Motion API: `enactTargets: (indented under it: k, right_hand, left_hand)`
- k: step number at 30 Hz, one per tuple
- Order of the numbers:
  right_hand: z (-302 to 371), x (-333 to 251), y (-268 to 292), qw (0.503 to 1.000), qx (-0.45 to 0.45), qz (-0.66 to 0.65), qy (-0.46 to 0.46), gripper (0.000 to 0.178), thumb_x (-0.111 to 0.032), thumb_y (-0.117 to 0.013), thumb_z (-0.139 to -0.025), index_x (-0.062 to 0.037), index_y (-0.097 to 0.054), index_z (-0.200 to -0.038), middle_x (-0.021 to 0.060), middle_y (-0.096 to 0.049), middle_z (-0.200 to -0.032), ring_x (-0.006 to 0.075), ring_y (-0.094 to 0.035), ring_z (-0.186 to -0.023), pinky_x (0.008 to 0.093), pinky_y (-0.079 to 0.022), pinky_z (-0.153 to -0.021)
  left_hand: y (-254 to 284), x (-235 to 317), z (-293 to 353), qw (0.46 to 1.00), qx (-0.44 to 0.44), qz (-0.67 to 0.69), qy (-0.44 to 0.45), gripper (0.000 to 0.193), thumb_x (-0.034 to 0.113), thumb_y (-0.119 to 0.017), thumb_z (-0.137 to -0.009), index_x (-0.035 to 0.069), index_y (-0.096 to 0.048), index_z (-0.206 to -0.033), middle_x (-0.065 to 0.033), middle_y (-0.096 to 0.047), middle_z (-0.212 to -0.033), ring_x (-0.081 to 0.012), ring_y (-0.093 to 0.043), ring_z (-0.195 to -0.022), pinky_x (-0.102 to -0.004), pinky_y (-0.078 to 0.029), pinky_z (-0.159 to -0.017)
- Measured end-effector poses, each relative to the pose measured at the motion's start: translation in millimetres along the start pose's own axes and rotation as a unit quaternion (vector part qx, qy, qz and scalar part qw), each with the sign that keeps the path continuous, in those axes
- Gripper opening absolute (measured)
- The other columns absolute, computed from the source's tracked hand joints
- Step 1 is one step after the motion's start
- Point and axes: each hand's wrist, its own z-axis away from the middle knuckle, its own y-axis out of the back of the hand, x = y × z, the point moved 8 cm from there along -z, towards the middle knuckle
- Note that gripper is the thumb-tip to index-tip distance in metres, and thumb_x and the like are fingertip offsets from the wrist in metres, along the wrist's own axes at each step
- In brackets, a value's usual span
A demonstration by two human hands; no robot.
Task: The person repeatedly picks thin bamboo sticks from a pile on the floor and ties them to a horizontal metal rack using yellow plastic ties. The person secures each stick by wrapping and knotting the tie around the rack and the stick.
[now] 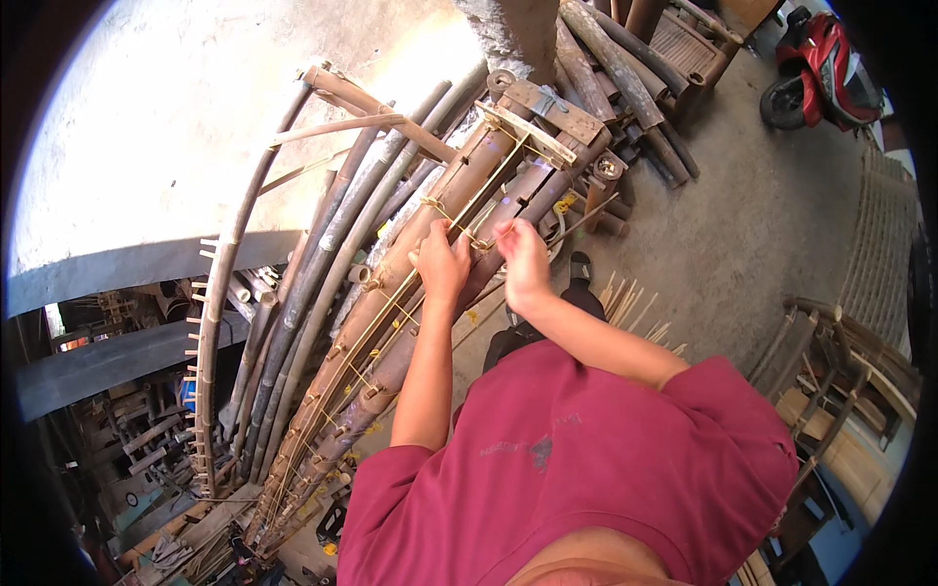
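Note:
Two long brown bamboo poles [396, 262] lie side by side on a slant in front of me, with slots, short pegs and thin strips along them. Yellow cord [479, 243] loops across the gap between the poles, close to my hands. My left hand [445, 262] is over the gap, fingers bent and closed on the cord. To its right, above the right pole, my right hand [522, 256] has its fingers pinched together; whatever is in that pinch is too small to make out. A wooden crosspiece [528, 135] spans the far ends of the poles.
A curved bamboo frame with pegs [223, 283] and several dark poles [322, 249] stand to the left. More bamboo [611, 68] is piled at the far side. Thin sticks [630, 305] lie on the floor at right. A red motorbike [831, 73] stands far right.

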Motion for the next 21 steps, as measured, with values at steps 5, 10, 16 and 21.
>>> enactTargets:
  k: [5,10,16,21]
  right_hand:
    - [36,30,-188,0.874,-0.393,0.282,0.051,0.025,-0.015,-0.043,-0.098,-0.0006,-0.056,-0.082,0.0085,-0.061,-0.079,0.0198,-0.059,-0.075,0.0336,-0.048,-0.074]
    - [-51,39,-200,0.373,-0.344,0.81,0.294,0.057,-0.057,-0.041,-0.095,-0.0105,-0.072,-0.103,0.0195,-0.07,-0.1,0.0335,-0.066,-0.094,0.0449,-0.047,-0.09]
    - [-6,14,-186,0.587,-0.654,0.477,-0.013,0.038,-0.036,-0.053,-0.094,-0.0035,-0.065,-0.078,0.0127,-0.066,-0.074,0.026,-0.062,-0.072,0.0386,-0.05,-0.072]
    - [29,27,-17,0.405,-0.593,0.669,0.191,0.04,-0.03,-0.053,-0.092,-0.0029,-0.063,-0.065,0.0203,-0.061,-0.063,0.0389,-0.06,-0.061,0.0498,-0.047,-0.062]
  left_hand:
    - [-27,-27,-7,0.997,0.003,0.06,0.039,0.025,0.026,-0.059,-0.092,0.004,-0.062,-0.104,-0.0191,-0.068,-0.092,-0.0401,-0.063,-0.089,-0.0454,-0.046,-0.078]
    - [8,-12,-14,0.996,-0.073,0.048,0.008,0.028,0.028,-0.051,-0.095,0.007,-0.068,-0.1,-0.0255,-0.067,-0.087,-0.046,-0.063,-0.084,-0.0557,-0.048,-0.075]
    - [6,-28,-12,0.989,-0.087,0.122,0.021,0.03,0.032,-0.051,-0.096,0.01,-0.071,-0.102,-0.022,-0.068,-0.087,-0.0414,-0.065,-0.084,-0.0506,-0.049,-0.076]
    - [4,-20,-21,0.988,-0.069,0.139,0.025,0.029,0.033,-0.054,-0.095,0.012,-0.073,-0.099,-0.0176,-0.069,-0.092,-0.0374,-0.065,-0.089,-0.0453,-0.05,-0.078]
